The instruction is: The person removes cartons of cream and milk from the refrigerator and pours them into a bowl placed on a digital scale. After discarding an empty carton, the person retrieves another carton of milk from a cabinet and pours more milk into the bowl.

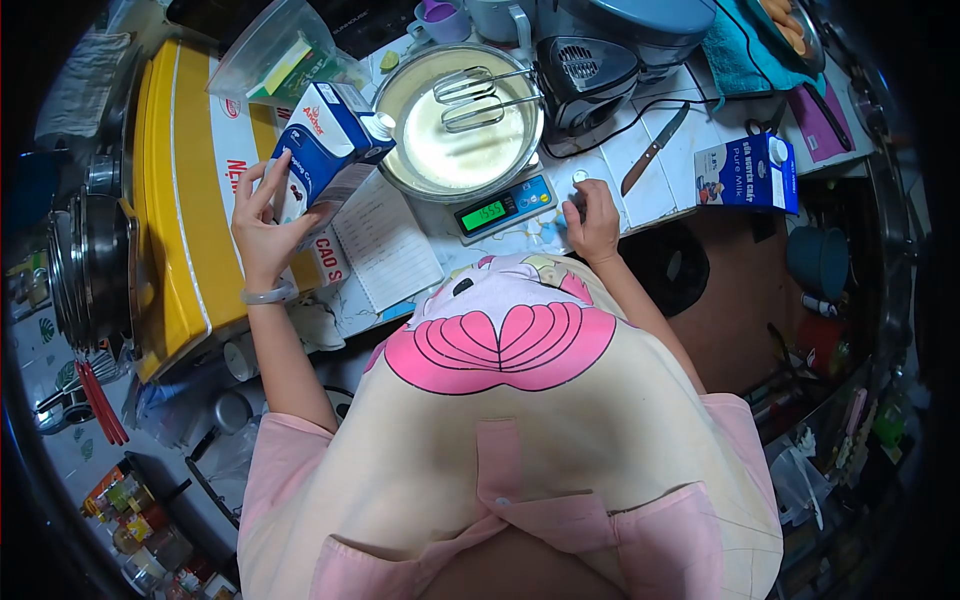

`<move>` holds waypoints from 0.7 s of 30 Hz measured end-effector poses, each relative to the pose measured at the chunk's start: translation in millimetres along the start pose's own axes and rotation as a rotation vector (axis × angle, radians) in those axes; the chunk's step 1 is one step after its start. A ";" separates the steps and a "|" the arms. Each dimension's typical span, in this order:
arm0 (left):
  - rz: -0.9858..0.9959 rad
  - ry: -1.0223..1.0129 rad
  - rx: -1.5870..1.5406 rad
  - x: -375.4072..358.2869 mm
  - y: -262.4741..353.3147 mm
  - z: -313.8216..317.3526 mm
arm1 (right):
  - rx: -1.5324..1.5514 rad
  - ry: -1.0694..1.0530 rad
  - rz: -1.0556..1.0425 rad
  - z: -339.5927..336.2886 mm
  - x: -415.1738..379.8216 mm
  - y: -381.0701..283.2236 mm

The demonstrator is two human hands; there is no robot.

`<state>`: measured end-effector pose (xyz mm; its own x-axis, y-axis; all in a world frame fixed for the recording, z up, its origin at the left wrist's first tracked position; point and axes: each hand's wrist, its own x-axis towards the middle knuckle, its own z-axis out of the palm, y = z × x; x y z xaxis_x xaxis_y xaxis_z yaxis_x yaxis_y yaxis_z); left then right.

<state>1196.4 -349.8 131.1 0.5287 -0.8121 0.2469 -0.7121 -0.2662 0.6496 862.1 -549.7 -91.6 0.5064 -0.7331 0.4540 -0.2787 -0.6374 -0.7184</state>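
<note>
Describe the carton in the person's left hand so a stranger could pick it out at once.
Start at the metal bowl of pale batter sitting on the digital scale. Just left of its rim, the left hand holds a blue-and-white carton, tilted toward the bowl. The other carton, marked Pure Milk, lies untouched far right.

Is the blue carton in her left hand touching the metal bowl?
Cannot tell. In the head view the carton, tilted in the left hand, has its spout at the bowl rim; neither contact nor gap shows plainly.
</note>
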 end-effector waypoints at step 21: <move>0.084 -0.046 0.562 1.9 19.8 -6.4 | -0.034 0.027 -0.065 0.8 1.1 1.9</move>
<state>1186.3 -353.3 149.1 0.4479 -0.8610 0.2410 -0.8939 -0.4249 0.1431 862.8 -551.5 -92.9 0.5025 -0.6957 0.5134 -0.2735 -0.6912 -0.6689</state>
